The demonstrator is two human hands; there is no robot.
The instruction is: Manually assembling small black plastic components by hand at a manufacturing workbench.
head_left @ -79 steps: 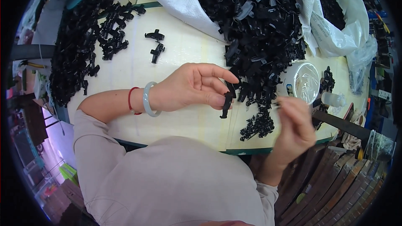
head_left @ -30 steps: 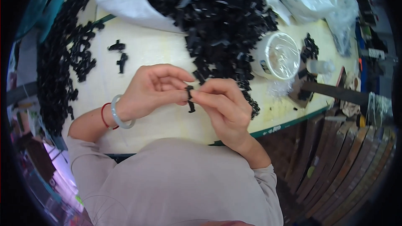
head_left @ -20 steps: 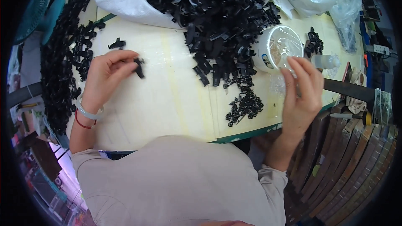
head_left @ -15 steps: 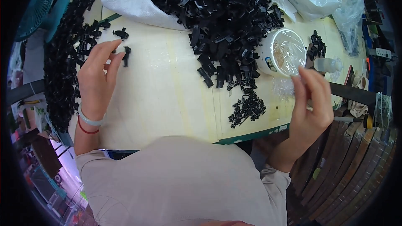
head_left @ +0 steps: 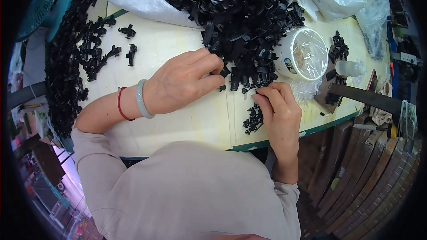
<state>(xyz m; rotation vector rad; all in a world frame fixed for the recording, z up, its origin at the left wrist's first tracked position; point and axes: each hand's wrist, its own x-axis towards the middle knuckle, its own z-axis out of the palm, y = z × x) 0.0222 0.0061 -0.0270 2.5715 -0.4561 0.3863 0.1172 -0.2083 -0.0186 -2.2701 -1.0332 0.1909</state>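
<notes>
My left hand (head_left: 184, 80) reaches across the table with its fingers curled at the lower left edge of a big heap of black plastic parts (head_left: 240, 13). A dark bit of one part shows under its fingertips, mostly covered by the fingers. My right hand (head_left: 282, 111) is closed in a pinch over a scatter of much smaller black pieces (head_left: 253, 120). What its thumb and forefinger hold is too small to make out. Two separate black assembled parts lie at the left, one upper (head_left: 127, 31) and one lower (head_left: 131, 55).
A long bank of black parts (head_left: 62, 75) runs along the table's left side. A white tub (head_left: 289, 58) with clear film stands right of the heap, near a small translucent bottle (head_left: 348, 68). White sacks (head_left: 147, 4) lie behind. A fan (head_left: 38, 4) is at far left.
My left hand has moved right, from the loose parts to the heap's edge, leaving a part on the table. My right hand has come left from beside the tub to the small pieces.
</notes>
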